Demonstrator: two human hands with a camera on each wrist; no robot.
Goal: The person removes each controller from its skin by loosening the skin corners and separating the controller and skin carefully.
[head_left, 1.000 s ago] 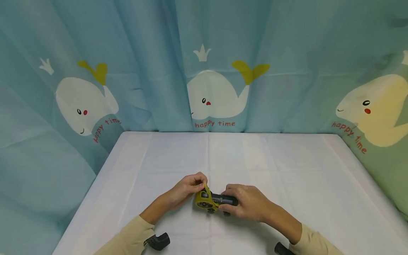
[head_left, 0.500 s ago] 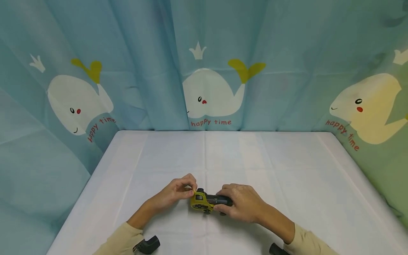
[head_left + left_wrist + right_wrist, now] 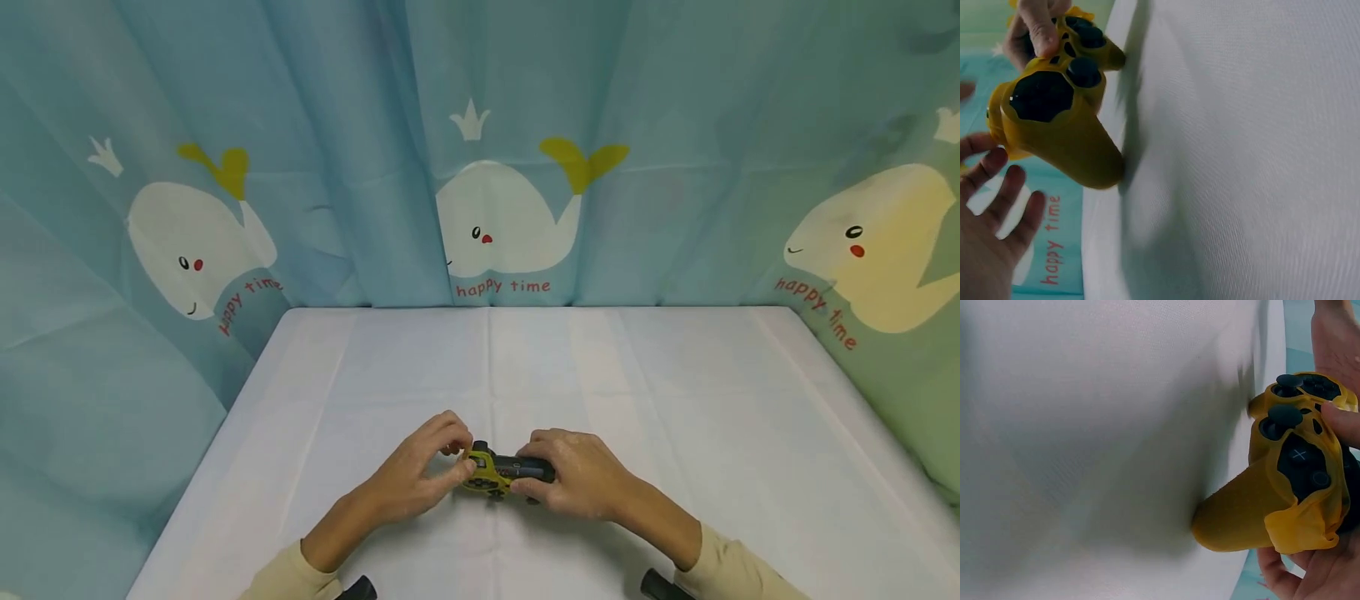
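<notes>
Although its yellow cover (image 3: 1232, 512) looks soft and rubbery, the game controller (image 3: 1041, 97) is probably stiff, light and best held at its middle. It stands, handles downward, at the white worktop (image 3: 420, 358); the right hand (image 3: 581, 477) grips that middle, while the left hand (image 3: 412, 471) touches the left end, fingers (image 3: 1007, 195) spread apart.

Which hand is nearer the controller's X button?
Right: the right hand grips the controller, thumb near the X button; the left hand is at the opposite end.
</notes>
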